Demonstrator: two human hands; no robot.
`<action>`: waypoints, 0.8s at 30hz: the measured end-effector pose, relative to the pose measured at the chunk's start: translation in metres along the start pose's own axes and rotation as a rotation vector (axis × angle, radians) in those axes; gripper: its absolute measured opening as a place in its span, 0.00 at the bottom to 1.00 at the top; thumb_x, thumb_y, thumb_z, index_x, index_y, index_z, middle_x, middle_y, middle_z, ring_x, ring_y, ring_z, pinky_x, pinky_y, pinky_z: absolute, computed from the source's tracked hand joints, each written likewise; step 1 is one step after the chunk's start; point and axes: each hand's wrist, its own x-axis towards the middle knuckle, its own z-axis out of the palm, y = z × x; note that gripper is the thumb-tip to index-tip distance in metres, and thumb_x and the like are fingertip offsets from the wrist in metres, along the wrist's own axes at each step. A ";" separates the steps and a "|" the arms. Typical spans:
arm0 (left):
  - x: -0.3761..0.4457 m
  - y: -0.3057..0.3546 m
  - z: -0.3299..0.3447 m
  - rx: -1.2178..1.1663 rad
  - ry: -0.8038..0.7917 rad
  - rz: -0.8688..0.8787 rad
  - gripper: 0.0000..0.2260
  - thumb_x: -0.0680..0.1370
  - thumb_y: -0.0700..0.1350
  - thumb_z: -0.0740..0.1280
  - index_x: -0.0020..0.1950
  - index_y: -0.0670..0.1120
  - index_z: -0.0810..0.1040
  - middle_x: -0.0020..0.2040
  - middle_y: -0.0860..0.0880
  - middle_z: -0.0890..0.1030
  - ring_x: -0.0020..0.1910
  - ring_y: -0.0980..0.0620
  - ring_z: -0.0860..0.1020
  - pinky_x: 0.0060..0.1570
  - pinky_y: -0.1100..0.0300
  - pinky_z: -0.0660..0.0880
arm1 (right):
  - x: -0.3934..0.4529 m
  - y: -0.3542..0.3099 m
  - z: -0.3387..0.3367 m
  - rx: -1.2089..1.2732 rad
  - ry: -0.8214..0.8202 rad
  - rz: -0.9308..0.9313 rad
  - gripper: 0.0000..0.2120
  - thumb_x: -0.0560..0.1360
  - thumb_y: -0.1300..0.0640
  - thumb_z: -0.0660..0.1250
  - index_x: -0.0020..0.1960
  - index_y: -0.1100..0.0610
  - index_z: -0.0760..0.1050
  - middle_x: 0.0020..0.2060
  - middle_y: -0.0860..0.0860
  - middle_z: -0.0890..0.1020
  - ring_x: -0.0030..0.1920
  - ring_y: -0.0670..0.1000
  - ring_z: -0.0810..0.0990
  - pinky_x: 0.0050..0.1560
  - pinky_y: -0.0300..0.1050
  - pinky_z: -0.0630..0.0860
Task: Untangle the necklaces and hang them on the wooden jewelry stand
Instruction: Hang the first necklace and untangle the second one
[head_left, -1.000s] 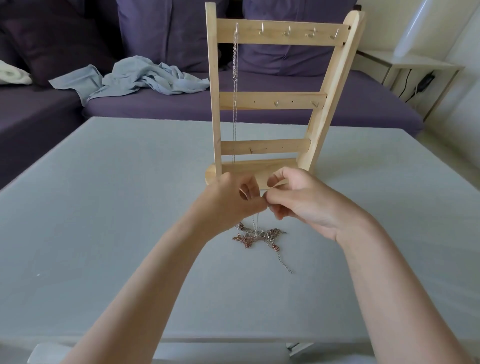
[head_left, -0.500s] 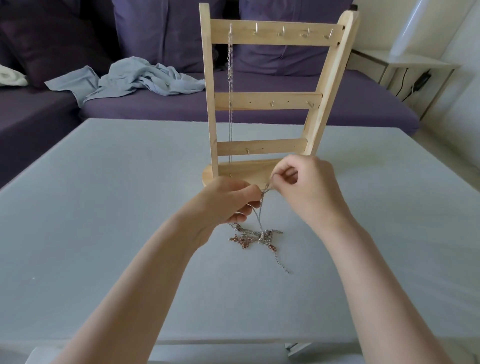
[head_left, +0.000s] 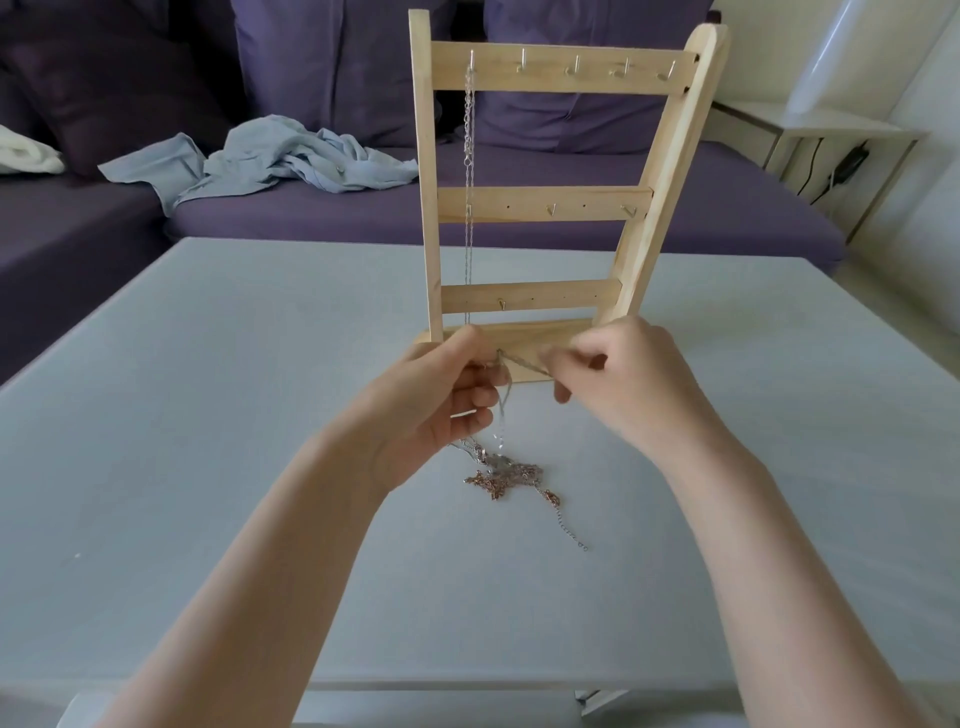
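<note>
Left hand (head_left: 441, 405) and right hand (head_left: 623, 384) each pinch one taut silver chain (head_left: 522, 364) above one tangled necklace pile (head_left: 506, 475); one necklace (head_left: 469, 156) hangs on the three-bar wooden jewelry stand (head_left: 540, 202).

We're in a home here, a living room by every sign: a deep purple sofa (head_left: 519, 218) runs along the far side and turns the corner on the left, with plump matching cushions (head_left: 332, 62) against its back. A crumpled pale-blue garment (head_left: 270, 161) lies tossed on the seat, something white (head_left: 26, 156) bunched at the far left. In front sits a low pale-grey table (head_left: 208, 415). Off to the right, a small white side table (head_left: 831, 130) stands by the wall with a black cable (head_left: 815, 161) dangling beneath.
</note>
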 end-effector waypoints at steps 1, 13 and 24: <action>0.000 -0.001 0.000 0.042 -0.007 0.005 0.09 0.77 0.40 0.58 0.37 0.45 0.70 0.29 0.51 0.73 0.23 0.57 0.66 0.26 0.67 0.68 | 0.001 0.002 0.002 -0.140 0.025 -0.012 0.15 0.75 0.53 0.63 0.33 0.58 0.78 0.30 0.50 0.77 0.39 0.49 0.73 0.35 0.40 0.66; 0.005 -0.010 -0.002 0.625 0.214 0.253 0.09 0.72 0.39 0.64 0.32 0.47 0.73 0.24 0.56 0.74 0.22 0.61 0.68 0.30 0.66 0.68 | 0.003 0.009 0.008 -0.232 0.309 0.133 0.12 0.77 0.59 0.58 0.57 0.55 0.76 0.46 0.56 0.82 0.44 0.62 0.78 0.43 0.49 0.73; 0.008 -0.013 -0.012 0.797 0.207 0.423 0.08 0.73 0.36 0.65 0.36 0.47 0.72 0.26 0.58 0.76 0.23 0.59 0.73 0.29 0.61 0.69 | 0.002 -0.003 -0.006 1.002 0.074 0.501 0.17 0.79 0.45 0.57 0.57 0.59 0.69 0.31 0.58 0.84 0.18 0.48 0.60 0.21 0.35 0.63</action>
